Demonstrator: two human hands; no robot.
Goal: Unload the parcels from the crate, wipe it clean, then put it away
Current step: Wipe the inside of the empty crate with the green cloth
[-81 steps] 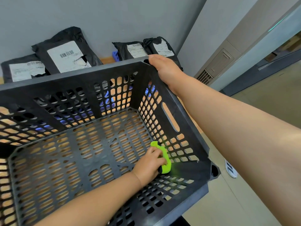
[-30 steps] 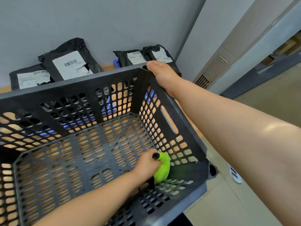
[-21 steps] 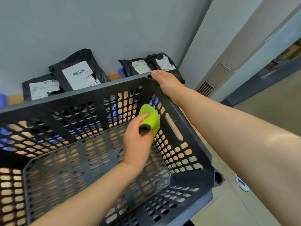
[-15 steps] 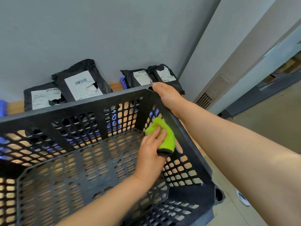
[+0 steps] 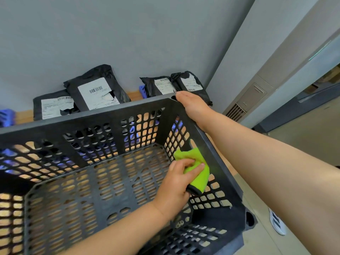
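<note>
A black perforated plastic crate [image 5: 86, 116] fills the lower frame, with nothing inside it but my hand and a cloth. My left hand [image 5: 176, 183] reaches into it and presses a bright green cloth [image 5: 197, 169] against the inner face of the right wall. My right hand [image 5: 193, 105] grips the rim at the far right corner. Several black parcels with white labels lean against the grey wall behind the crate: a large one [image 5: 95, 89], one to its left [image 5: 53, 105] and two at the right [image 5: 160, 85].
The parcels rest on a wooden surface [image 5: 133, 94] with blue items [image 5: 7, 116] showing at the left and through the crate's holes. A white unit with a vent [image 5: 237, 111] stands at the right. A white shoe [image 5: 277, 223] is on the floor below.
My left hand lifted the green cloth from the crate's near right bottom corner up to the right wall and has slid it down and nearer along that wall. My right hand stayed on the corner.
</note>
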